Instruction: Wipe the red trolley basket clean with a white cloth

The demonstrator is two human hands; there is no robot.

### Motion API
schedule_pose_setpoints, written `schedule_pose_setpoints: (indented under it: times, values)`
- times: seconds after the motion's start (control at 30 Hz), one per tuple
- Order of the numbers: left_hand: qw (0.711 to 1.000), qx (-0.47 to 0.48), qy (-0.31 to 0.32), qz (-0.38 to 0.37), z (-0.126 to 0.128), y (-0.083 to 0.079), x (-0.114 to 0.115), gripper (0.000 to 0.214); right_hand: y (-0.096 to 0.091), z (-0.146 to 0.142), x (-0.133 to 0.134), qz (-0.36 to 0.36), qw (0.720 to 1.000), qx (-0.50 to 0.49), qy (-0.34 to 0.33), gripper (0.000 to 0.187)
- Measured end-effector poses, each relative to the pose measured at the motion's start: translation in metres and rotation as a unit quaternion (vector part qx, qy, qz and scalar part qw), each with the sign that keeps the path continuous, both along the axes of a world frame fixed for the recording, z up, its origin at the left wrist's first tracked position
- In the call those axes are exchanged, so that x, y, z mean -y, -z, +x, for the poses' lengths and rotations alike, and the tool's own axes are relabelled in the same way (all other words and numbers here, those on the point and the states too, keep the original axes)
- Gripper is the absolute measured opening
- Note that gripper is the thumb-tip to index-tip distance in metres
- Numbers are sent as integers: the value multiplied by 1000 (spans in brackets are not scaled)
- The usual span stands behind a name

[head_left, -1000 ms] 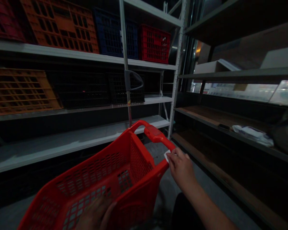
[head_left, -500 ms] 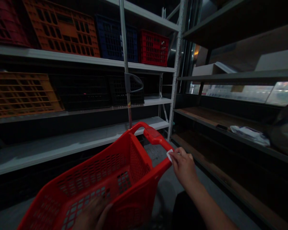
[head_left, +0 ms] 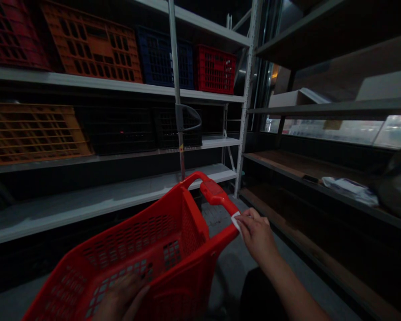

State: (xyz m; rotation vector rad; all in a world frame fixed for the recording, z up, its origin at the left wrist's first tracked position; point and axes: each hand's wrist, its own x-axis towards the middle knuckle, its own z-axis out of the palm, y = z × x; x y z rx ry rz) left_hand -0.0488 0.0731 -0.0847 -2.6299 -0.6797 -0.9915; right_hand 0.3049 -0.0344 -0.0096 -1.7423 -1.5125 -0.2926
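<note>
A red plastic shopping cart (head_left: 183,281) stands in front of me, tilted across the view. Its handle bar (head_left: 214,191) rises at the far end. Pinched in the fingers of my right hand (head_left: 258,231) is a small white wipe (head_left: 235,220), pressed against the near corner of the handle. Over the cart's near side rim lies my left hand (head_left: 122,294), fingers inside the basket and thumb outside. This hand is dim and partly cut off by the lower edge of the view. The basket's slotted floor shows below its fingers.
White metal shelving (head_left: 207,93) behind holds an orange crate (head_left: 93,44), a blue crate (head_left: 165,58), a red crate (head_left: 216,69) and others. A grey pole with a handle (head_left: 188,117) leans there. At right, brown shelves (head_left: 277,162) bear a white packet (head_left: 349,189).
My right hand has shifted the wipe slightly down around the handle's corner. My left hand has slid a little leftward at the rim. The view has moved slightly.
</note>
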Motion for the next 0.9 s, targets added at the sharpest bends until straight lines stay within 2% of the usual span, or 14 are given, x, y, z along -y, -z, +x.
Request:
schedule_pose_setpoints:
  times: [0.07,0.17,0.23,0.33,0.43,0.47,0.6,0.67,0.77,0.9]
  values:
    - [1000,8,-4,6,0,-1,1,31,1,10,-5,16,999,-31,-14,19]
    - [999,16,-22,22,-4,0,-1,33,4,17,-12,52,988,-110,-93,20]
    - [999,7,-41,19,-7,3,-4,34,6,18,-14,70,975,-151,-149,20]
    - [996,4,-86,15,-1,8,-5,34,6,13,-12,71,965,-171,-185,20]
    - [991,36,-132,9,27,6,4,37,4,4,-7,59,962,-173,-202,19]
    - [990,53,-128,12,42,3,10,39,3,0,-5,54,961,-172,-208,16]
    - [996,65,-61,-13,104,-22,39,44,3,-14,4,35,954,-168,-246,15]
    - [997,60,-35,-40,125,-33,50,44,2,-21,8,23,948,-162,-272,16]
    - [994,54,-48,-77,137,-42,57,37,-4,-28,11,-2,940,-142,-309,19]
    - [991,75,-53,-98,127,-41,57,28,-15,-29,-3,-31,939,-109,-326,18]
